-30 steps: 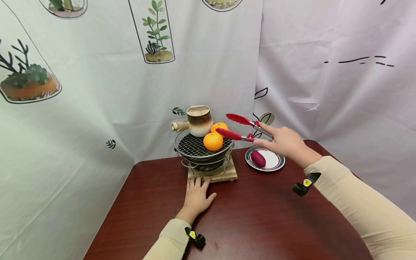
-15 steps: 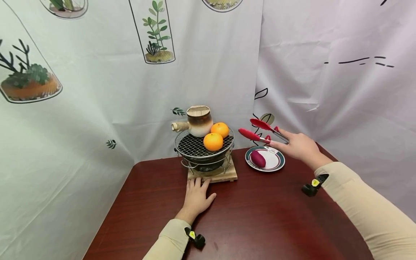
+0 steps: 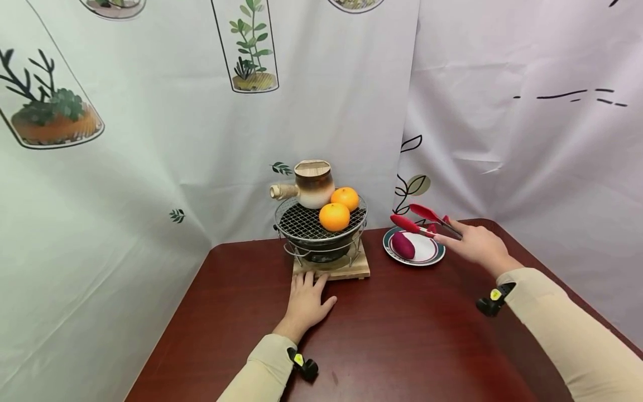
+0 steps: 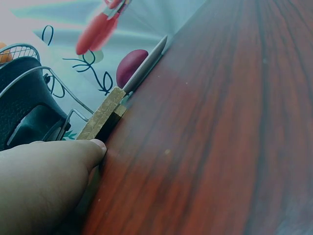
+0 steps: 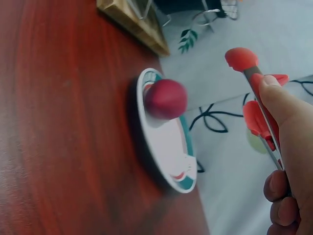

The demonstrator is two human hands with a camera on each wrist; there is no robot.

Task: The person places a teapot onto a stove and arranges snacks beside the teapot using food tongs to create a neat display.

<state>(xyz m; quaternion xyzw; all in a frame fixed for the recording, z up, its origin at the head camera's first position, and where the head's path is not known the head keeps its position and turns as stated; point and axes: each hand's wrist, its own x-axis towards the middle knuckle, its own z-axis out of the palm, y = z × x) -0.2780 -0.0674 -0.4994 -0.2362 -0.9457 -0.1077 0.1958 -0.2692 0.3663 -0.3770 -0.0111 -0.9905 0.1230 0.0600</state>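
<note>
In the head view my right hand (image 3: 479, 245) grips red-tipped metal tongs (image 3: 444, 224), their two arms spread apart with nothing between them. Below the tips a plate (image 3: 429, 251) with a green rim bears an oval purple-red sweet potato (image 3: 403, 245). The right wrist view has the tongs (image 5: 264, 107) above the plate, thumb along one arm. My left hand (image 3: 305, 304) lies with fingers stretched out on the front edge of a wooden board (image 3: 351, 270). On that board stands a small black grill (image 3: 326, 254) with a wire mesh.
Two oranges, a front one (image 3: 334, 217) and a rear one (image 3: 345, 198), sit on the grill mesh. Beside them is a side-handled clay pot (image 3: 316, 192) with a wooden lid. A printed cloth (image 3: 351, 128) hangs behind the dark red table (image 3: 392, 335).
The tongs in my right hand have moved right and down, from over the oranges to over the plate. My left hand has stayed on the board. The head view has shifted slightly.
</note>
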